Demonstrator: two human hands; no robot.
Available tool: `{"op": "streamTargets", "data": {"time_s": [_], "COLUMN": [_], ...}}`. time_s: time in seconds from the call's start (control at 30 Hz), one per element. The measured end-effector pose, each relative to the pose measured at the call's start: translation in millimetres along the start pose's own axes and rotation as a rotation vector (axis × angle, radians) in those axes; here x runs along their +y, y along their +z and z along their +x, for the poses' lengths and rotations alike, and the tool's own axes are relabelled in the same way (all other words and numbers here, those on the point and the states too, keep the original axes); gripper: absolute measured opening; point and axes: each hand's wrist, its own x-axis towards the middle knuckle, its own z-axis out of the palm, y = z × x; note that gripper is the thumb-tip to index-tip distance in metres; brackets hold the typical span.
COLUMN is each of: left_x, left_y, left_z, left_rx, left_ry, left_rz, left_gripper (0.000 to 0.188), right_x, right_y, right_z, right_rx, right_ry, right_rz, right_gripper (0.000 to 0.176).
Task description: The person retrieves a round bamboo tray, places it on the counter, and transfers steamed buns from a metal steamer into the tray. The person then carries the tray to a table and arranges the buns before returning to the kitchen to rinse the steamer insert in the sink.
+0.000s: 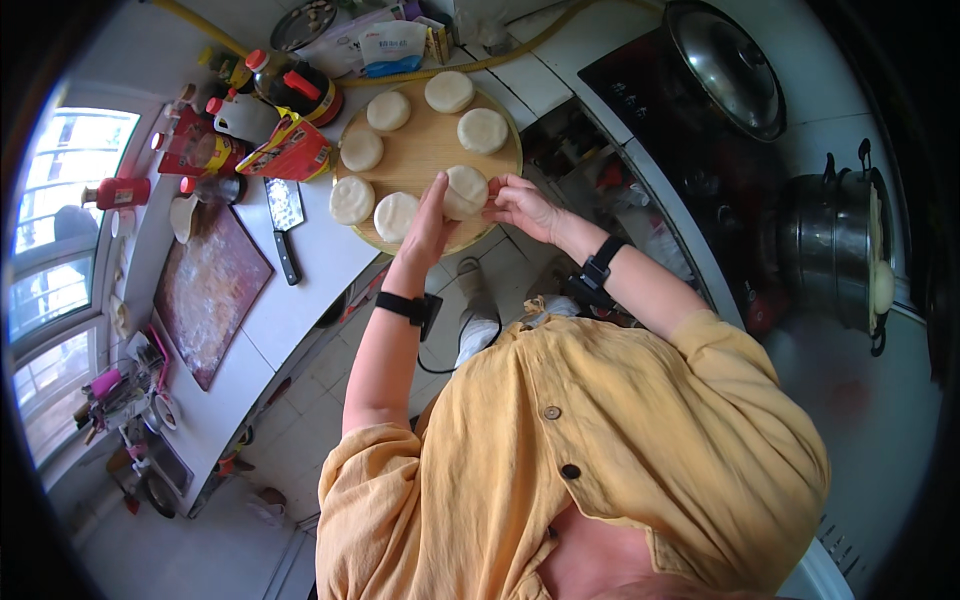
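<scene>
Several round, pale dough cakes lie in a ring on a round wooden board (pixel 412 150) at the counter's corner. One dough cake (pixel 466 192) is between my hands at the board's near right part. My left hand (pixel 430 221) is upright against its left side, fingers extended. My right hand (pixel 521 204) has its fingers bent at the cake's right edge; whether they grip it is not plain. Another dough cake (pixel 396 217) lies just left of my left hand. Further round the board are a dough cake (pixel 352 200) at the left and one (pixel 482 131) at the upper right.
A cleaver (pixel 286 225) lies left of the board, beside a floury reddish cutting board (pixel 210 292). Sauce bottles (pixel 292 90) and a red packet (pixel 289 150) stand behind. On the right, a lidded wok (pixel 727 67) and a steel steamer pot (pixel 832 247) are on the dark cooktop (pixel 637 97).
</scene>
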Motion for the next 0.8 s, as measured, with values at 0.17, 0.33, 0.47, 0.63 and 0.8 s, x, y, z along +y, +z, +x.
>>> {"op": "streamTargets", "data": {"time_s": [0.17,0.33,0.47,0.63,0.8], "left_x": [22.0,37.5,49.5,61.7,77.5], "left_y": [-19.2,-19.2,-17.4,-6.2,19.4], "left_z": [27.4,18.0,-2.2,-17.2,-20.2], "left_rx": [0.124,0.203,0.234,0.183,0.212], "left_ry": [0.125,0.103,0.209,0.206,0.373], "left_rz": [0.652,0.65,0.537,0.451,0.318], "left_gripper": [0.077,0.083,0.065,0.067,0.057], "right_x": [13.8,15.8,12.8,4.8,-25.0], "right_y": [5.6,8.0,9.1,13.7,-0.5], "right_z": [32.2,37.2,24.1,-20.3,-101.9], "right_rx": [0.065,0.148,0.158,0.05,-0.143], "right_ry": [-0.004,0.012,-0.008,-0.002,-0.005], "right_rz": [0.052,-0.051,-0.072,-0.105,-0.302], "right_gripper": [0.028,0.033,0.031,0.024,0.025]}}
